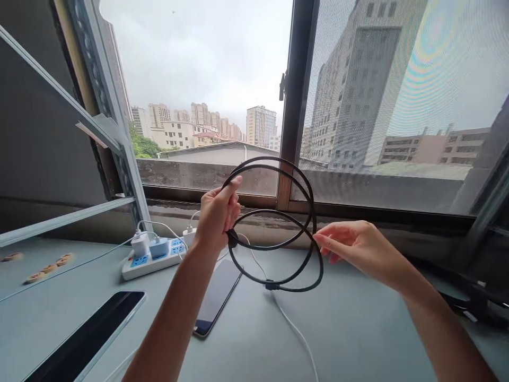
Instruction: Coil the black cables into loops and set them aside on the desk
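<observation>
Black cable point(314, 217), coiled into several loose loops, is held up in the air over the tabletop point(358, 329), in front of the window point(214, 63). My left hand point(217, 220) grips the coil at its left side: thumb up along the upper loops, other fingers curled in and closed around the strands. One dark connector point(233, 238) sits just below this grip, by the wrist. A second black connector point(271, 285) hangs at the bottom of the lower loop.

My right hand point(353, 241) is at the opposite side of the coil. Thumb and forefinger are drawn narrow, tips together on the strand at the right edge, pinching it lightly; the remaining fingers are bent loosely beneath.

Surroundings: a dark-screened phone point(217, 297) lies flat on the tabletop behind my left forearm, partly covered by it in this view. A larger phone point(87, 334) lies to the left, nearer me. Beyond, a white power strip point(133, 272) with blue sockets carries several plugs. A white cord point(300, 334) runs across the tabletop, passing behind the lower connector. Small items point(50, 268) at far left: too blurred to identify.
</observation>
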`<action>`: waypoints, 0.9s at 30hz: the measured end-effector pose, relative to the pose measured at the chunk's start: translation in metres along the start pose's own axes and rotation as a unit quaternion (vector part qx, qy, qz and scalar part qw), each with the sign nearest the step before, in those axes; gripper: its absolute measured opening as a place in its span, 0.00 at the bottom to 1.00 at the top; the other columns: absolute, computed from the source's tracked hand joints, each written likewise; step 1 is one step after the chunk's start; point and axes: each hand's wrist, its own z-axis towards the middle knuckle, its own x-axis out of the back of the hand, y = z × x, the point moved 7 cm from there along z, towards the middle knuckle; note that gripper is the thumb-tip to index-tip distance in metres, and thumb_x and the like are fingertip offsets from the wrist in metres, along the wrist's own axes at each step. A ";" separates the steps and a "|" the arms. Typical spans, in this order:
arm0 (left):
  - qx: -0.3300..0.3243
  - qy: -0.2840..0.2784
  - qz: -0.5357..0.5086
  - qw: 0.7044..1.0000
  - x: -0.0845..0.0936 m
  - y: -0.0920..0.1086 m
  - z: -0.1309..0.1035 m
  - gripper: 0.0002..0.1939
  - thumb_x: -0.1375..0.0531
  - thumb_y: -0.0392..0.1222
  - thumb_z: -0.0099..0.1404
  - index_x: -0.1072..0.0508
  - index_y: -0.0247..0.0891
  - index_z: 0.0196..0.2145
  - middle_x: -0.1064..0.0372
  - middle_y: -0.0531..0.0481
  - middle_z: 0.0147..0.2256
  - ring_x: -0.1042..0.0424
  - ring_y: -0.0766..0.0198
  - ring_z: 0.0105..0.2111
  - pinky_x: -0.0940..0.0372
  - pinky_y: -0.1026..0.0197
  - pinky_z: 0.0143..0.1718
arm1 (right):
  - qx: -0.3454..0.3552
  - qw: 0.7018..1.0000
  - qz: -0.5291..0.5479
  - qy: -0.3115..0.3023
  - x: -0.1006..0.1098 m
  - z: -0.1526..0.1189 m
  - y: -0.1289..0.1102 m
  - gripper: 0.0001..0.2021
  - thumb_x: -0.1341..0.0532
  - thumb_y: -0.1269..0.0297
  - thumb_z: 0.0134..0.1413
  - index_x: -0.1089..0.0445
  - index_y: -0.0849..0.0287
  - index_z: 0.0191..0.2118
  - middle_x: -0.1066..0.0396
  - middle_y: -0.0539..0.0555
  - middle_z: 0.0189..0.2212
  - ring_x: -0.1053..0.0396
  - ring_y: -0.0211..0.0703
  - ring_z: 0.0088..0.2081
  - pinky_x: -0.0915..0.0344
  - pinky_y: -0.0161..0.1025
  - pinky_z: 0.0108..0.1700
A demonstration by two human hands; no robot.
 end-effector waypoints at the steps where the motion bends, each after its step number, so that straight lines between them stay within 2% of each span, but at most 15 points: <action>1: 0.002 0.001 -0.011 1.000 0.002 0.000 0.001 0.23 0.39 0.45 0.57 0.45 0.38 0.12 0.58 0.60 0.06 0.60 0.76 0.07 0.62 0.70 0.09 | 0.009 1.000 0.005 0.016 0.005 0.000 -0.001 0.22 0.43 0.43 0.53 0.27 0.58 0.32 0.32 0.50 0.20 0.33 0.39 0.24 0.37 0.34 0.28; 4: 0.004 -0.006 -0.040 0.999 0.003 0.001 0.003 0.24 0.40 0.45 0.59 0.46 0.38 0.12 0.58 0.60 0.06 0.60 0.76 0.07 0.62 0.70 0.09 | 0.027 0.998 0.015 0.059 0.018 -0.002 -0.003 0.23 0.47 0.43 0.57 0.29 0.58 0.29 0.36 0.49 0.17 0.36 0.37 0.23 0.38 0.34 0.29; 6: -0.008 -0.003 -0.040 0.999 0.000 0.003 0.000 0.25 0.40 0.46 0.59 0.46 0.38 0.11 0.58 0.60 0.06 0.60 0.76 0.07 0.63 0.70 0.09 | 0.024 0.999 -0.004 0.047 0.014 -0.003 -0.005 0.23 0.47 0.42 0.56 0.27 0.57 0.34 0.32 0.50 0.21 0.33 0.39 0.27 0.37 0.34 0.31; 8: -0.023 0.012 -0.034 0.999 -0.004 0.005 -0.005 0.26 0.40 0.46 0.60 0.47 0.38 0.11 0.59 0.60 0.06 0.60 0.76 0.07 0.64 0.69 0.09 | 0.020 0.999 -0.043 0.019 0.000 -0.004 -0.008 0.23 0.43 0.41 0.52 0.26 0.55 0.40 0.28 0.52 0.28 0.31 0.42 0.32 0.36 0.34 0.31; 10: -0.017 0.030 -0.038 0.999 -0.008 0.006 -0.011 0.26 0.40 0.45 0.60 0.48 0.38 0.11 0.59 0.60 0.07 0.61 0.76 0.07 0.64 0.69 0.09 | 0.021 0.998 -0.061 -0.026 -0.022 -0.003 -0.011 0.24 0.39 0.41 0.47 0.25 0.55 0.41 0.26 0.53 0.32 0.30 0.42 0.32 0.37 0.33 0.29; 13: 0.006 0.056 -0.063 0.996 -0.011 0.007 -0.018 0.25 0.42 0.43 0.62 0.48 0.38 0.12 0.59 0.60 0.07 0.61 0.76 0.07 0.63 0.68 0.09 | 0.022 0.992 -0.038 -0.118 -0.053 -0.005 -0.014 0.22 0.39 0.43 0.48 0.23 0.59 0.32 0.28 0.52 0.23 0.33 0.38 0.24 0.42 0.31 0.21; 15: -0.003 0.077 -0.080 0.994 -0.007 0.012 -0.020 0.25 0.43 0.43 0.63 0.49 0.38 0.13 0.59 0.60 0.06 0.61 0.75 0.07 0.62 0.68 0.10 | 0.026 0.989 0.003 -0.144 -0.059 -0.006 -0.016 0.22 0.41 0.45 0.53 0.25 0.61 0.27 0.29 0.52 0.21 0.33 0.38 0.24 0.42 0.31 0.22; 18: -0.043 0.103 -0.099 0.989 0.002 0.025 -0.021 0.25 0.45 0.40 0.65 0.50 0.37 0.13 0.59 0.60 0.06 0.61 0.75 0.07 0.62 0.68 0.10 | 0.036 0.990 0.085 -0.107 -0.038 -0.005 -0.017 0.22 0.44 0.46 0.56 0.28 0.61 0.26 0.28 0.53 0.24 0.29 0.39 0.28 0.34 0.32 0.29; 20: -0.045 0.095 -0.103 0.989 0.007 0.030 -0.020 0.25 0.45 0.39 0.65 0.50 0.37 0.13 0.59 0.60 0.07 0.61 0.75 0.07 0.62 0.68 0.10 | 0.032 0.991 0.122 -0.050 -0.014 -0.005 -0.013 0.22 0.44 0.45 0.56 0.29 0.60 0.27 0.30 0.52 0.24 0.30 0.37 0.26 0.34 0.31 0.27; 23: -0.032 0.081 -0.096 0.992 0.012 0.032 -0.015 0.26 0.44 0.39 0.64 0.48 0.38 0.12 0.58 0.60 0.07 0.61 0.75 0.08 0.62 0.67 0.10 | 0.021 0.987 0.154 0.038 0.021 -0.008 -0.004 0.20 0.42 0.44 0.54 0.26 0.58 0.36 0.34 0.49 0.21 0.37 0.31 0.17 0.41 0.28 0.16; 25: -0.031 0.081 -0.093 0.992 0.015 0.032 -0.012 0.25 0.43 0.38 0.63 0.48 0.38 0.12 0.58 0.60 0.07 0.60 0.75 0.08 0.62 0.67 0.10 | 0.027 0.981 0.169 0.094 0.040 -0.010 0.000 0.20 0.40 0.45 0.52 0.25 0.55 0.42 0.37 0.46 0.20 0.43 0.28 0.13 0.47 0.27 0.13; 27: -0.024 0.058 -0.096 0.993 0.014 0.031 -0.009 0.25 0.43 0.37 0.61 0.49 0.38 0.12 0.58 0.60 0.08 0.59 0.75 0.08 0.62 0.67 0.10 | 0.044 0.972 0.170 0.156 0.055 -0.014 0.001 0.20 0.38 0.45 0.49 0.25 0.52 0.43 0.38 0.45 0.19 0.48 0.26 0.11 0.51 0.27 0.11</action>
